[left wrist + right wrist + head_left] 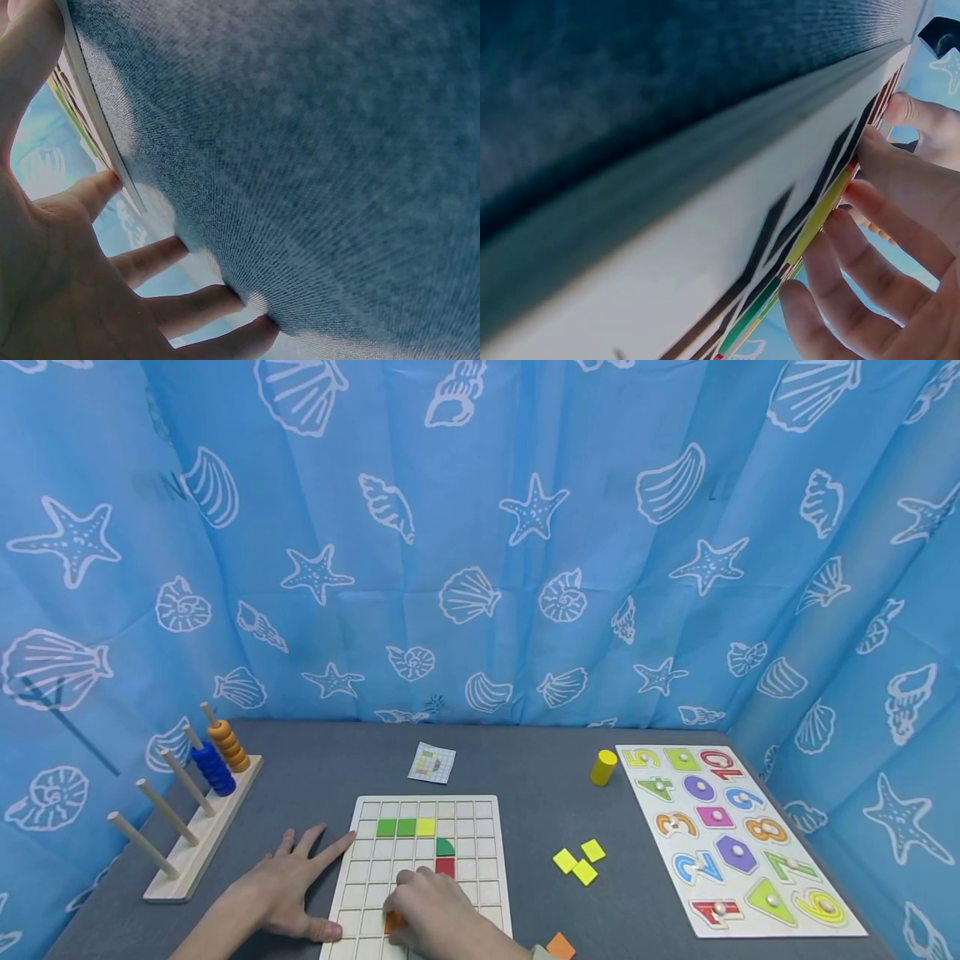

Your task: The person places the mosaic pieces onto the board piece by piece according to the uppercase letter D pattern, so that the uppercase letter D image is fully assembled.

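A pale gridded board [367, 852] lies on the dark table. On it sit two green square tiles [396, 828], a yellow tile [426, 827], a green quarter-round tile [445, 847] and a red tile [445, 867]. My left hand [281, 889] has its fingers spread on the table, with thumb and index finger touching the board's left edge. Over the lower middle of the board, my right hand [442, 910] pinches an orange tile [392, 922], mostly covered by the fingers. Beside those fingers in the right wrist view lies a yellow piece [817, 217].
Three loose yellow tiles [584, 872] and an orange tile [560, 945] lie right of the board. Behind it is a small pattern card [432, 763]. A peg stand [202, 827] is at left; a yellow cylinder [603, 767] and a number puzzle [738, 839] are at right.
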`<state>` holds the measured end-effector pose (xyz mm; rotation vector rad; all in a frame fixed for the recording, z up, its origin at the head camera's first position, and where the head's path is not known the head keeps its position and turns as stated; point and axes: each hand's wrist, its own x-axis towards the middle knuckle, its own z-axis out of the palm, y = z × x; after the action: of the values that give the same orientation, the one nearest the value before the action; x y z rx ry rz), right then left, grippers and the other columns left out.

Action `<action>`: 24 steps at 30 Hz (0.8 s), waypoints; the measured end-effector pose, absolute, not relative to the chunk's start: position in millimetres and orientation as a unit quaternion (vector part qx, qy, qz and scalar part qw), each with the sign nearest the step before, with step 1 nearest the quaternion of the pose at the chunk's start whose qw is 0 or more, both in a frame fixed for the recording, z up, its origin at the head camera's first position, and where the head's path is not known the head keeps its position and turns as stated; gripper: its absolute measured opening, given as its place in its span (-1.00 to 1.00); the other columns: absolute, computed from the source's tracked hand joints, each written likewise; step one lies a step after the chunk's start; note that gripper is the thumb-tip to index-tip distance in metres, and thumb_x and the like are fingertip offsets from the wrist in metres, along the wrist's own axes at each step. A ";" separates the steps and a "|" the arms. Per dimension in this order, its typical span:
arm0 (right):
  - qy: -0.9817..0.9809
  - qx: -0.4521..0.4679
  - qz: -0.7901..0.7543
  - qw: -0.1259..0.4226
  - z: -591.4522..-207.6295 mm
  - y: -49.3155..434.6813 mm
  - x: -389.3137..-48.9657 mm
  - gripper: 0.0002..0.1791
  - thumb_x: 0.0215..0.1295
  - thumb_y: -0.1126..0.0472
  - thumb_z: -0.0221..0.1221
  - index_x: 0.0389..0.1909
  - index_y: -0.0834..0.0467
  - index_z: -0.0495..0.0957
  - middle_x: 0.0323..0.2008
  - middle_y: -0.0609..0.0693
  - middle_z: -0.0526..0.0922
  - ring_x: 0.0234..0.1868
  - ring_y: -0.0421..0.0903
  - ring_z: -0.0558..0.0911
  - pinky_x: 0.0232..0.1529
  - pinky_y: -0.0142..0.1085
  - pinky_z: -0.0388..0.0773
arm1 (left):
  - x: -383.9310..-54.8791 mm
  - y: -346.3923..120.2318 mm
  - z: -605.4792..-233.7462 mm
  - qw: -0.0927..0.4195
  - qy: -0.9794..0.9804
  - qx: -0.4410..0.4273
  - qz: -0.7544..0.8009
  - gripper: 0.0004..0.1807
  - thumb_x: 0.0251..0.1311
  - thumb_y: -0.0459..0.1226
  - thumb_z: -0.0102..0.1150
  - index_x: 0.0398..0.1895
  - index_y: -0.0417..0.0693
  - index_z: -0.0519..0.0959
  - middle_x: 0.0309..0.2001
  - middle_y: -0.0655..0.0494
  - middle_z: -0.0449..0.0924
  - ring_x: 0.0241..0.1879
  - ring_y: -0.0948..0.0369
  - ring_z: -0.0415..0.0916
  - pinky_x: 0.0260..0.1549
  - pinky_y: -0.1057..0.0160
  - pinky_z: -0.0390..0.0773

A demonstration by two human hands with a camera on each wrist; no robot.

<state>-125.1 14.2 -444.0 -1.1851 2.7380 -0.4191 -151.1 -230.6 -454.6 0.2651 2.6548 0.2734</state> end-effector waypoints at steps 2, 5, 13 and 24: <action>0.905 -0.394 -0.140 0.073 -443.4 14.0 -125.4 -0.85 0.09 0.16 0.53 -0.30 -0.05 0.80 -0.46 -0.23 0.60 -0.48 -0.38 0.36 -0.48 -0.56 0.27 | -151.0 -230.8 -454.6 0.227 0.964 0.098 0.100 0.34 -0.29 0.46 0.47 0.60 0.21 0.12 0.51 -0.40 0.14 0.37 -0.73 0.00 0.15 -0.69 0.21; 0.904 -0.403 -0.129 0.061 -443.6 14.6 -125.7 -0.85 0.09 0.15 0.52 -0.29 -0.08 0.80 -0.47 -0.24 0.60 -0.49 -0.38 0.35 -0.50 -0.56 0.25 | -151.1 -230.9 -454.7 0.226 0.964 0.097 0.100 0.34 -0.29 0.46 0.46 0.61 0.21 0.12 0.51 -0.40 0.14 0.37 -0.73 -0.01 0.15 -0.70 0.20; 0.907 -0.397 -0.128 0.061 -440.5 20.0 -124.6 -0.82 0.10 0.12 0.51 -0.26 -0.15 0.80 -0.47 -0.28 0.55 -0.48 -0.39 0.34 -0.50 -0.54 0.23 | -151.8 -231.7 -454.8 0.231 0.963 0.100 0.101 0.33 -0.27 0.45 0.46 0.61 0.23 0.11 0.52 -0.40 0.13 0.37 -0.73 -0.01 0.15 -0.70 0.20; 0.916 -0.376 -0.137 0.039 -430.1 39.7 -123.4 -0.71 0.05 0.11 0.52 -0.16 -0.13 0.81 -0.37 -0.27 0.63 -0.40 -0.43 0.38 -0.52 -0.56 0.24 | -152.4 -232.8 -455.0 0.238 0.961 0.100 0.101 0.32 -0.25 0.44 0.46 0.61 0.26 0.09 0.52 -0.40 0.10 0.38 -0.72 -0.03 0.16 -0.70 0.18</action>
<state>-123.4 39.7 -430.1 -1.1539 2.8073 -0.4194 -152.4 -232.8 -455.0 0.2731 2.6322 0.2760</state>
